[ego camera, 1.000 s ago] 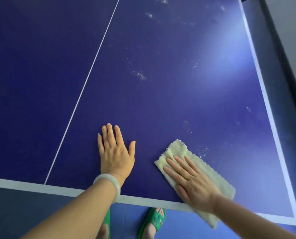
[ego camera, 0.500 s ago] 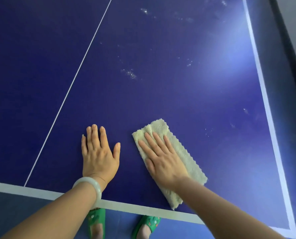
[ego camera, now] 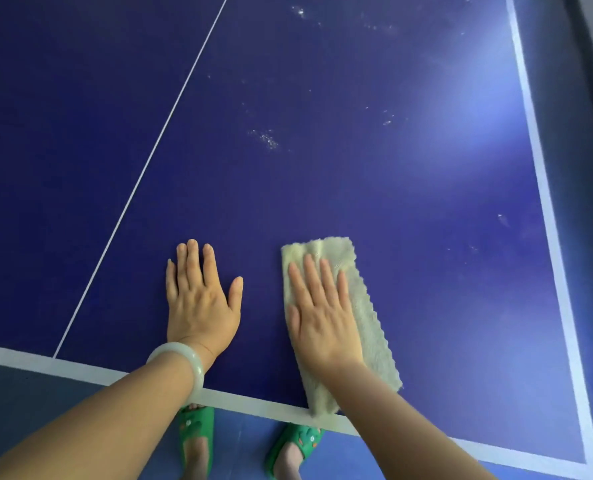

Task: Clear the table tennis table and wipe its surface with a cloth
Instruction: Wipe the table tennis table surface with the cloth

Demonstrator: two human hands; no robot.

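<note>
Blue table [ego camera: 357, 202] w/ specks [ego camera: 267, 140]; L hand [ego camera: 201, 303] flat, R hand [ego camera: 322, 313] flat on cloth [ego camera: 371, 327].

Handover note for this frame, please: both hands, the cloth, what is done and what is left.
Left hand: flat on the table, holding nothing.
Right hand: flat on the cloth, pressing it down beside the left hand.
Cloth: by the near edge, its near end over the white end line.
Done: wiping has begun at the near edge.
Left: the whitish specks farther out, and those toward the right side.
</note>
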